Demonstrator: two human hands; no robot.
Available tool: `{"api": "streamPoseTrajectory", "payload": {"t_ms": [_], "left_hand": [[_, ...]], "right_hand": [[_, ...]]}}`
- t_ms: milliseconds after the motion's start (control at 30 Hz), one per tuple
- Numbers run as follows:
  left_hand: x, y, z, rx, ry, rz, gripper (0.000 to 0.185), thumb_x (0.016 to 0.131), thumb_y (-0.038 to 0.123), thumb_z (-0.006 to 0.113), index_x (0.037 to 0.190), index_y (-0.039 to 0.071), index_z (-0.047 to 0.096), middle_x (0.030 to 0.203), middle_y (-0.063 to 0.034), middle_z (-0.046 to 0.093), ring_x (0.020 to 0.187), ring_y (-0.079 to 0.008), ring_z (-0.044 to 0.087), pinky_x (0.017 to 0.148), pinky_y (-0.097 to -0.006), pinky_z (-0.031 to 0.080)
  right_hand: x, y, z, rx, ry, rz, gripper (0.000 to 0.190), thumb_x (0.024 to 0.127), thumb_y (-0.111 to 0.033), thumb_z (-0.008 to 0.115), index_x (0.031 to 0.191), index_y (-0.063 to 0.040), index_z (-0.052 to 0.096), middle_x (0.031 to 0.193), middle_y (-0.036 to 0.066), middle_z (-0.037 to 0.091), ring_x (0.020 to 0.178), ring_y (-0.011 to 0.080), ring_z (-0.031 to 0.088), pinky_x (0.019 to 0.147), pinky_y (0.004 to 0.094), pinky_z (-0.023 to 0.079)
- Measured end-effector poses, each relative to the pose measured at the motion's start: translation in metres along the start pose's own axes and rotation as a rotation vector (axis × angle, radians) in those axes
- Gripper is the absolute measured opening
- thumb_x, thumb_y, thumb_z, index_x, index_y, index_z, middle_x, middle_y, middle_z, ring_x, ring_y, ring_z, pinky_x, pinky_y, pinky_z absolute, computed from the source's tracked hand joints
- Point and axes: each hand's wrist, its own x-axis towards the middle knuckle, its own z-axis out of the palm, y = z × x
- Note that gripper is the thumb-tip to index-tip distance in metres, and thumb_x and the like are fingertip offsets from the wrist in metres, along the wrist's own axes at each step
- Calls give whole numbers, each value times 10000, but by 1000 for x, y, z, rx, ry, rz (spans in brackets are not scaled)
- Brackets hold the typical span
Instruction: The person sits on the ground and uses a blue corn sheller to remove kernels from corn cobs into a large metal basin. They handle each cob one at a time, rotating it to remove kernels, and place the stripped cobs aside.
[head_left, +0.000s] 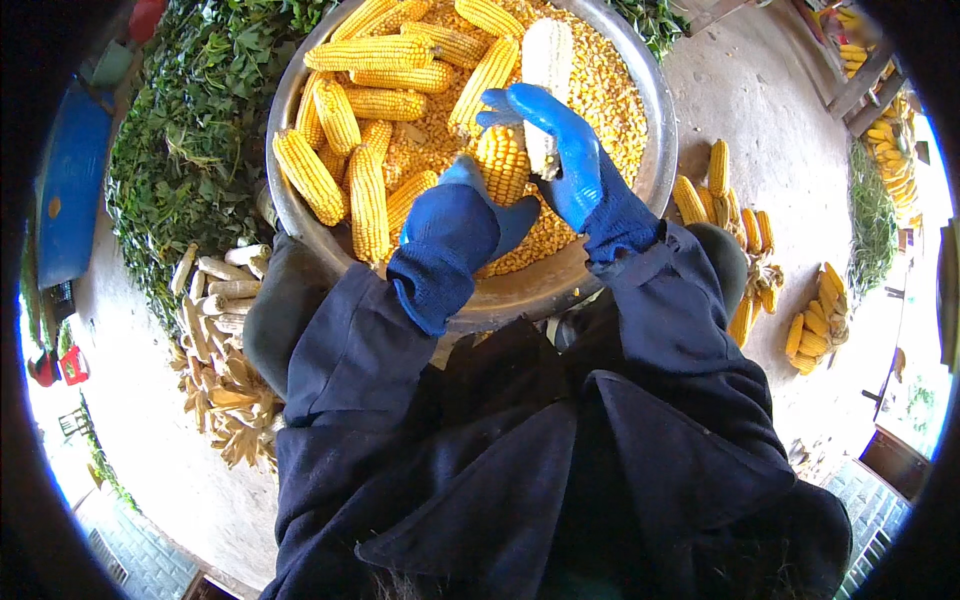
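Observation:
Both of my hands wear blue coated work gloves over a large metal basin (660, 97). My left hand (465, 217) grips a yellow ear of dried corn (502, 163), its kernel-covered end tilted up. Beside it, a pale, stripped corn cob (547, 56) is held in my right hand (577, 154), whose fingers cross over the cob. The cob's lower end is close to the ear; whether they touch is unclear. Loose corn kernels (611, 105) fill much of the basin. Several whole ears (367, 54) lie on them, mostly at the left.
Leafy green stalks (195, 142) are heaped at the left. Bare cobs (232, 289) and dry husks (232, 405) lie by my left knee. Bundled corn ears (720, 202) rest on the concrete floor (765, 97) at the right, with another bundle (817, 322) beyond.

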Motion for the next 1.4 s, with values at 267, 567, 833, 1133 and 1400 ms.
{"api": "streamPoseTrajectory", "payload": {"t_ms": [267,567,833,1133,1400], "left_hand": [[-2,16,-3,-56,-41,-87,759,723,462,724,1212,-73,498,1069,-288,630,1006,-402,633,861,-448,510],[4,2,14,86,101,-7,752,709,464,749,1218,-29,500,1027,-227,652,916,-355,664,799,-430,527],[4,6,18,304,56,-51,920,722,504,723,1350,-74,381,1084,-279,614,983,-375,643,823,-470,520],[2,-3,0,-845,-216,94,574,722,233,795,1185,-20,569,1044,-100,677,922,-181,652,812,-316,518],[-12,8,-15,-959,-242,369,462,764,101,748,1182,8,575,1048,-78,671,955,-161,642,815,-299,518]], "right_hand": [[7,10,14,20,361,132,274,888,-212,642,1052,6,638,922,153,704,765,186,674,726,285,550],[-5,0,2,-202,-7,-198,374,963,-266,500,1237,-26,583,1202,123,625,1133,223,582,992,357,435],[11,19,23,-87,374,243,334,810,-236,720,1050,-11,664,889,58,682,722,128,623,621,279,508],[0,-14,1,145,4,21,440,970,-328,477,1244,5,564,1292,161,570,1193,255,553,1019,364,428],[-17,-55,30,-112,-64,-14,334,860,-185,696,1157,-34,660,1054,54,676,943,127,622,840,283,501]]}}
